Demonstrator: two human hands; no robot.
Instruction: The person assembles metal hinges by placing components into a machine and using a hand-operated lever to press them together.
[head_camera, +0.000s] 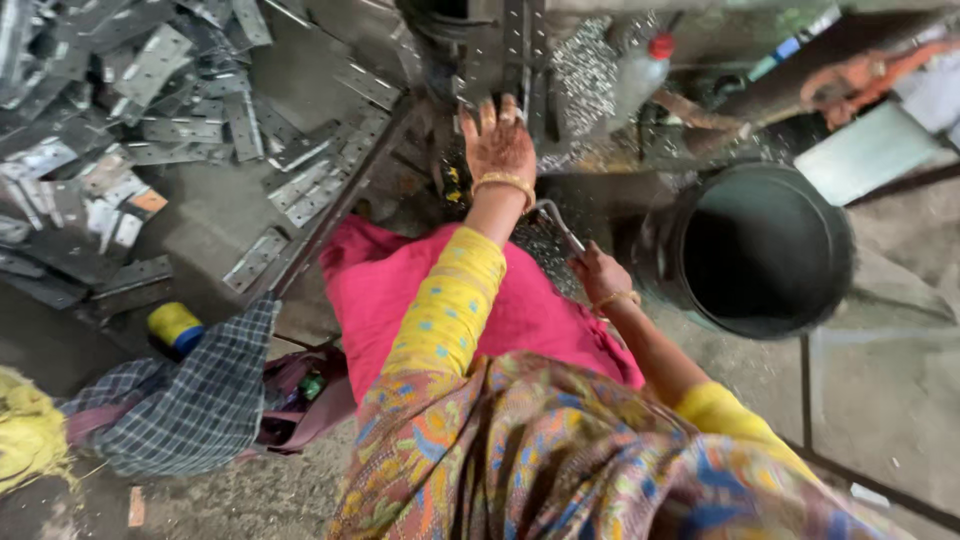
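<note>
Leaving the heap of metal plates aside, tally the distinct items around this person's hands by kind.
Dark round bucket: 1
Clear plastic bottle with red cap: 1
Yellow-and-blue spool: 1
Checked cloth: 1
Metal strip held in the right hand: 1
Left hand, raised with fingers spread, holding nothing: 1
Total: 6, not counting the right hand

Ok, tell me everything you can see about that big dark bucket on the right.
The bucket is round, dark grey-green, probably plastic or metal, and stands upright on the concrete floor with its mouth open. Its inside is in shadow, so any contents are hidden. It sits just right of the right hand, which holds a thin metal strip; neither hand touches it. A pale flat board lies behind it.
</note>
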